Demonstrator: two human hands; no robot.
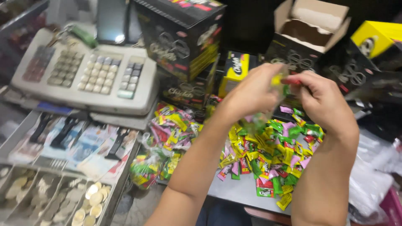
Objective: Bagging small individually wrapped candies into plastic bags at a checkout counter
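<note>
In the head view, two bare hands meet above a heap of wrapped candies: the left hand (253, 90) and the right hand (322, 100) are raised side by side, and their fingers (293, 81) pinch the top of a small clear plastic bag (261, 119), which hangs blurred between the hands with a few bright sweets showing through it. Both sets of fingers are clenched on the bag's mouth, the left at one side and the right at the other, where a bit of yellow and red shows. Directly under the hands, on the grey tabletop (238, 190), lies the loose pile of candies (270, 157) in yellow, green, pink and red wrappers, too many and too overlapped to count. Left of the left forearm lie two filled clear bags of the same sweets, a larger one (173, 127) and a smaller one (146, 169) nearer the tabletop's edge. Behind the hands stand dark cartons: one tall black box (180, 35), a second one beneath it (188, 90), an opened box with its brown flaps up (310, 27), and one yellow box (377, 39) at the far right, with another yellow-faced pack (236, 69) between them. At the left sits one grey cash register (86, 73) with its open drawer (58, 167) below, holding banknotes under clips and four visible coin compartments. Crumpled clear plastic (372, 175) lies at the right edge, partly hidden by the right forearm.
</note>
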